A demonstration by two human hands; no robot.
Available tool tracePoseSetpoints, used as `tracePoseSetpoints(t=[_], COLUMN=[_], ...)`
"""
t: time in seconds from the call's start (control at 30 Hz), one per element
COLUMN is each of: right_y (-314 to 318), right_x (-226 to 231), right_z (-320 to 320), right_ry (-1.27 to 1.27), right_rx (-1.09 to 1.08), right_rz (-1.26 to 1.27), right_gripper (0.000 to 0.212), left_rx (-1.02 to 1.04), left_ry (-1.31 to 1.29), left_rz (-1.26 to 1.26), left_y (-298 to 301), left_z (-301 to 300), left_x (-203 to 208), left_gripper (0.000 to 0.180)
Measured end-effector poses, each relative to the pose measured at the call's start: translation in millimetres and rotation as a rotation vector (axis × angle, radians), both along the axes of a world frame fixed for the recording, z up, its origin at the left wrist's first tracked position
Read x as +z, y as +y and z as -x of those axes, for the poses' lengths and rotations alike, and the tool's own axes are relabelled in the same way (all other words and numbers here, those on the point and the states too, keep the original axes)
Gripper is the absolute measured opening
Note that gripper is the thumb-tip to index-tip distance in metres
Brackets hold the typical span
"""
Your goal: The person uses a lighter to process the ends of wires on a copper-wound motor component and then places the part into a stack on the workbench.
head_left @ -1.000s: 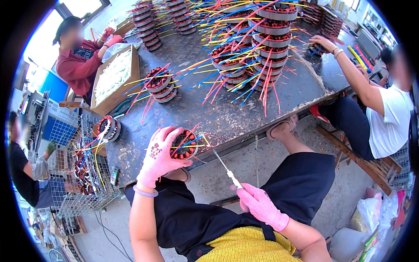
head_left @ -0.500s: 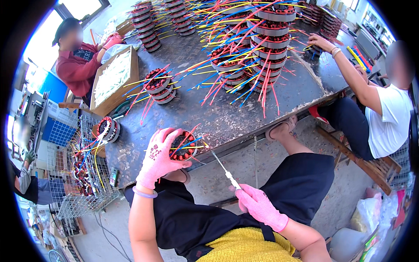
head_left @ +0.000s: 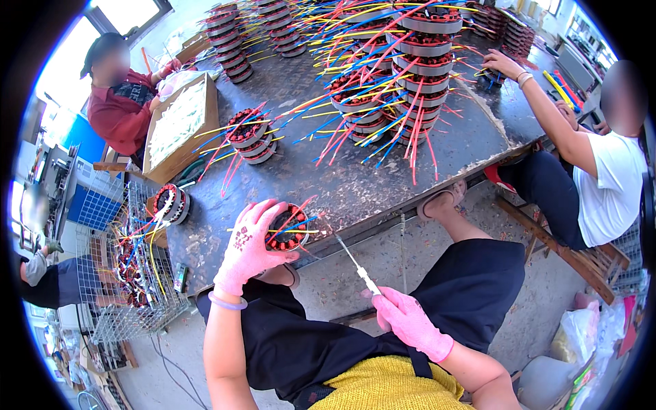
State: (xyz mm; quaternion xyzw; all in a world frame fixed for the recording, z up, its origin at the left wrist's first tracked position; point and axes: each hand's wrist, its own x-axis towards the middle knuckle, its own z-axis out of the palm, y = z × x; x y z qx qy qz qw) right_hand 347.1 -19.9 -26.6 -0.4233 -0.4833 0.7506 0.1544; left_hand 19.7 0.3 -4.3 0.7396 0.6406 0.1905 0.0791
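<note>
My left hand [head_left: 251, 247], in a pink glove, grips a motor stator [head_left: 290, 229] with a red-edged ring and red, blue and yellow wires, at the bench's near edge. The palm and lower fingers hide the stator's left side. In my pink-gloved right hand [head_left: 413, 324] is a slim rod-like tool [head_left: 365, 279] with a white handle and thin shaft. Its kind is not clear. The shaft slants up and left toward the wire ends, its tip a little apart from the stator. Another stator [head_left: 171, 203] with white leads sits left of my left hand.
On the dark bench [head_left: 321, 191] stand tall stator stacks [head_left: 424, 85] and a short stack [head_left: 251, 137]. A carton of white pieces [head_left: 179, 126] is at left, above a wire basket [head_left: 140, 301]. Co-workers sit at left and right; the right one's arm [head_left: 553, 113] reaches over the bench.
My right hand and the tool have shifted slightly right and down, the tip moving off the wire ends. My left hand stays put. The left co-worker's arms have moved.
</note>
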Motion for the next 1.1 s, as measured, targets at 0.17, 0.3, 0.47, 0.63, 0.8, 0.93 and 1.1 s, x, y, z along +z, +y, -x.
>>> tracePoseSetpoints(t=[0.17,0.3,0.47,0.63,0.8,0.93,1.1], right_y=[0.7,0.0,1.2,-0.7,-2.7,-2.6,-3.6], right_x=[0.7,0.8,8.7,3.2,7.2,7.1,3.8], right_z=[-0.2,0.2,2.3,-0.2,0.7,-2.7,-4.0], right_ry=[-0.021,-0.012,-0.036,-0.007,0.002,-0.008,-0.009], right_rx=[0.005,0.012,0.025,0.04,-0.001,-0.01,-0.01], right_rz=[0.007,-0.018,0.011,-0.005,0.062,0.078,0.036], right_gripper=[0.036,0.036,0.036,0.036,0.036,0.035,0.035], left_rx=[-0.005,-0.03,-0.04,-0.02,-0.051,-0.232,-0.281], left_ry=[0.014,-0.025,-0.013,-0.056,-0.05,-0.018,0.044], left_rz=[0.024,0.118,0.043,0.096,0.046,-0.032,-0.014], left_y=[-0.3,1.8,-0.9,-0.4,-1.9,0.0,2.6], left_z=[-1.9,1.2,2.7,1.0,0.7,-1.4,-5.0], left_x=[2.0,4.7,-0.8,0.9,-0.2,4.2,0.0], left_gripper=[0.09,0.091,0.093,0.093,0.09,0.079,0.067])
